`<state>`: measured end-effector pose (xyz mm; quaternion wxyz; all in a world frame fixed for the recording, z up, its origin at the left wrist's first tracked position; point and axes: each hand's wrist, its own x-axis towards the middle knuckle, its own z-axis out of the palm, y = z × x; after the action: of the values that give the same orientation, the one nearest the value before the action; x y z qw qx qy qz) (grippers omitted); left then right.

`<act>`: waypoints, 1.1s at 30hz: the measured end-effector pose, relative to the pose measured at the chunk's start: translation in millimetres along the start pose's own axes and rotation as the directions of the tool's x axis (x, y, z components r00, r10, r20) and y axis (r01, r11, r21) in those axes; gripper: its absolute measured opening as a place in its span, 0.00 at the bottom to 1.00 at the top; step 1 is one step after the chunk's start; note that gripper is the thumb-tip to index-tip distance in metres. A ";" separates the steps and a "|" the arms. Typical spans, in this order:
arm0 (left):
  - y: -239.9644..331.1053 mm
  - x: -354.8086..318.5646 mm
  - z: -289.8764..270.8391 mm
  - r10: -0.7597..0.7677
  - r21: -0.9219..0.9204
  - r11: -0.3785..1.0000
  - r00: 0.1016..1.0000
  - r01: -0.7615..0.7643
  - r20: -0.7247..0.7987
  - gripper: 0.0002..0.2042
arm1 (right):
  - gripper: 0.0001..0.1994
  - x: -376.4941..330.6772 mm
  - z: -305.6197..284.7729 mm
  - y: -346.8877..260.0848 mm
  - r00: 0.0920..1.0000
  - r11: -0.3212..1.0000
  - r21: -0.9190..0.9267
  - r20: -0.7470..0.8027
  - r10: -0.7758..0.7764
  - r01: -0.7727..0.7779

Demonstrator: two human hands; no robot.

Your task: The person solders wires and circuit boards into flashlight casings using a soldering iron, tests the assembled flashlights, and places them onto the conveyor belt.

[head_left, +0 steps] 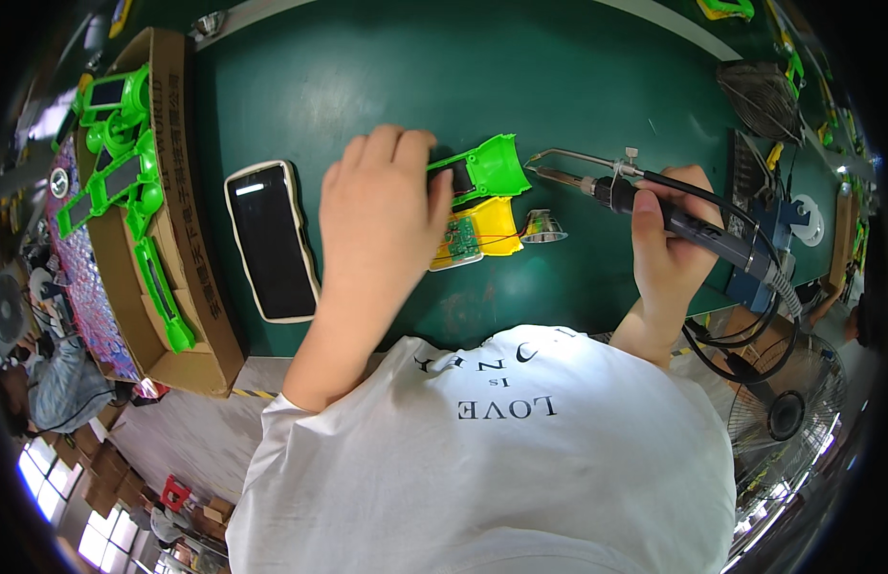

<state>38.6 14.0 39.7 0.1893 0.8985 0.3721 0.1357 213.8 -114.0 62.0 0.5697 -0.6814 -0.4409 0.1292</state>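
Observation:
My left hand (375, 215) is closed on a bright green plastic housing (499, 167) with a dark panel, its thumb along the near side and its fingertips partly hidden. Just below lies a yellow housing (503, 228) with a green circuit board (460, 239) and thin red wires. Those wires run toward a shiny reflector cup (543, 227) beside it. In my right hand (666, 244) is a soldering iron (704, 232) with a thin metal feed tube clamped along it. Its tip points left, close to the green housing's right end but apart from it.
A phone (274, 244) in a pale case lies left of my left hand. Farther left, a cardboard box (190, 206) holds several green housings (123, 180). Black cables loop below the iron near a blue stand (747, 290). A fan (787, 416) stands at lower right.

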 end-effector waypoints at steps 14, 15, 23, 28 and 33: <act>-24.5 -16.2 -2.7 0.257 0.083 0.949 0.898 -0.304 0.356 0.15 | 0.19 -3.0 -16.8 27.7 0.945 0.946 0.082 -0.121 -0.302 0.313; -18.5 -20.4 -8.3 0.270 0.088 0.943 0.895 -0.319 0.355 0.15 | 0.21 -2.8 -21.0 27.2 0.945 0.947 0.038 -0.092 -0.313 0.318; -2.6 -59.2 -4.7 0.278 0.139 0.941 0.939 -0.309 0.203 0.29 | 0.06 -7.0 -20.2 16.4 0.957 0.982 0.118 -0.265 -0.114 0.149; 0.1 -62.1 2.5 0.231 0.192 0.948 0.964 -0.253 0.130 0.28 | 0.05 -7.8 -29.5 8.6 0.986 0.998 0.028 -0.153 0.060 -0.057; 0.8 -49.3 -1.7 0.177 0.195 0.953 0.950 -0.231 0.257 0.24 | 0.05 -12.7 -36.2 27.0 0.980 0.998 0.047 -0.195 0.043 -0.035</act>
<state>4.6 -21.6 36.5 0.1151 0.9575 0.2643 0.0043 243.3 -146.4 45.3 0.6222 -0.6869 -0.3664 0.0823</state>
